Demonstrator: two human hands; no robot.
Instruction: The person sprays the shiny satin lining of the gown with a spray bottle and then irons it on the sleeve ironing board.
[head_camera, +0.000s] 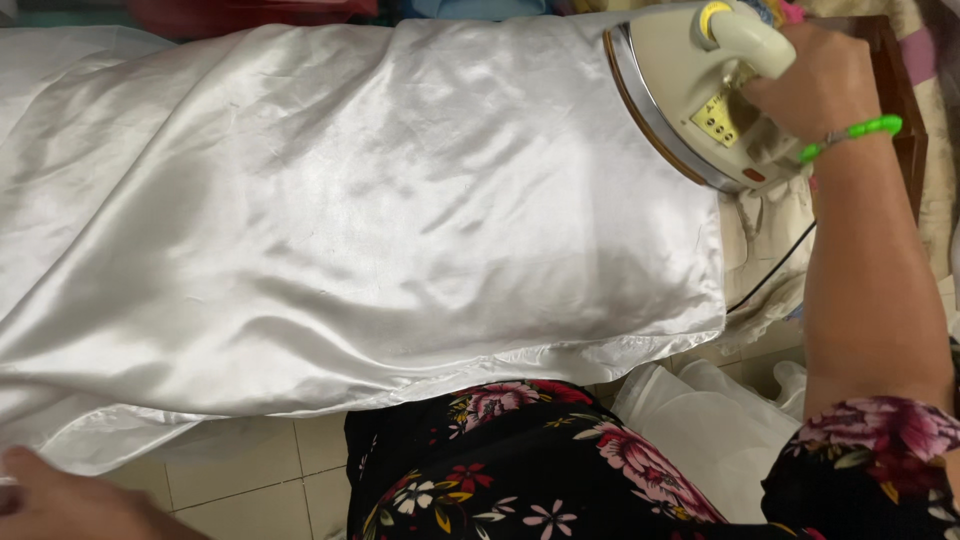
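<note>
gripping the cream iron (700, 95), right hand (815, 80) wraps its handle; left hand's (60, 500) grip unclear.

You have only one label in view: a small rectangular pale-yellow label (717, 120) on the side of the cream iron (690, 95), at the upper right. It sits tilted, just below the handle, and carries small dark marks. Below it, near the iron's heel, is a small red oval mark. No packages, signs or screens show.
</note>
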